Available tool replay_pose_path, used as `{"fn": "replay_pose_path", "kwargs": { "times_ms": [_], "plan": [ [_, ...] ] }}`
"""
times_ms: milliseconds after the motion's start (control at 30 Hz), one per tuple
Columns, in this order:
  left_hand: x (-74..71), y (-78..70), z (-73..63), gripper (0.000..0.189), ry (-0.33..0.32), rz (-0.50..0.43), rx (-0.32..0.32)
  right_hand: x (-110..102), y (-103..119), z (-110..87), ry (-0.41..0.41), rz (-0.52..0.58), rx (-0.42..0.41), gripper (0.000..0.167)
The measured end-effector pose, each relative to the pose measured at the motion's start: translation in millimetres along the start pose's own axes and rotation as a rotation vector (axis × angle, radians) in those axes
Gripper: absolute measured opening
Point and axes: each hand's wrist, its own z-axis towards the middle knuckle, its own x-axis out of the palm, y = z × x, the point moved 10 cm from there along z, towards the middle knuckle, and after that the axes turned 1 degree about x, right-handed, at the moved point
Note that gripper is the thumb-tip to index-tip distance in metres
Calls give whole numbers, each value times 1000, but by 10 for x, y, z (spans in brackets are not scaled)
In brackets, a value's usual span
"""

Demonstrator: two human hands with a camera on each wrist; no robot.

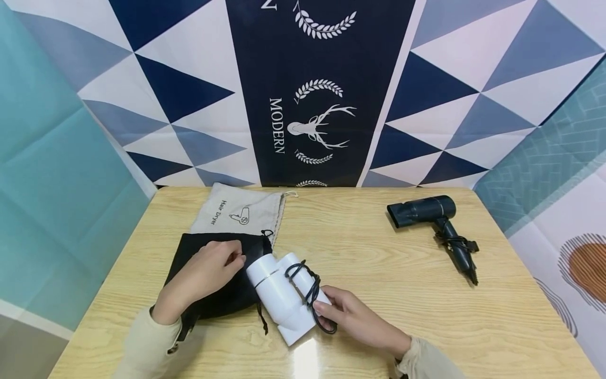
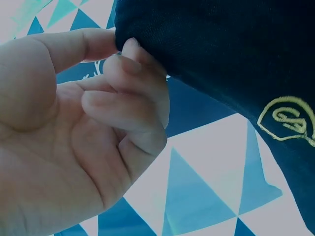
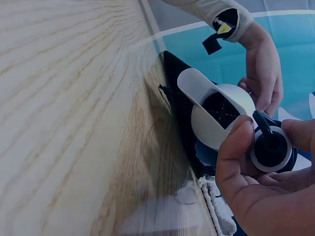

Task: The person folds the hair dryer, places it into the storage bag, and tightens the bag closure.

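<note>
My left hand (image 1: 208, 271) pinches the edge of a black drawstring bag (image 1: 232, 299) between thumb and fingers. In the left wrist view, the cloth of the bag (image 2: 221, 44) lifts at that edge and shows a yellow embroidered mark. A white hair dryer (image 1: 276, 295) lies tilted, its muzzle at the bag's mouth side. Wrapped around its folded handle is a black cord (image 1: 312, 292). My right hand (image 1: 355, 318) grips the end of that handle. The right wrist view shows the hair dryer (image 3: 201, 129) from its nozzle end, with the bag behind it.
Behind the black bag lies a light grey cloth pouch (image 1: 208, 210) printed "Hair Dryer". A black hair dryer (image 1: 428, 209), cord wound on its handle, lies at the table's right. A patterned cloth (image 1: 199, 95) hangs along the table's (image 1: 341, 237) back edge.
</note>
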Motion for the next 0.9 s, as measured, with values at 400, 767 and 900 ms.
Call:
{"fn": "replay_pose_path", "kwargs": {
  "times_ms": [400, 767, 900],
  "plan": [
    [21, -55, -58, 23, 13, -19, 61, 84, 14, 147, 14, -109, 47, 25],
    [27, -117, -92, 26, -20, -26, 100, 151, 85, 311, 17, -202, 11, 21],
    [-20, -146, -103, 28, -51, -12, 114, 160, 107, 349, 12, -239, -2, 20]
  ]
}}
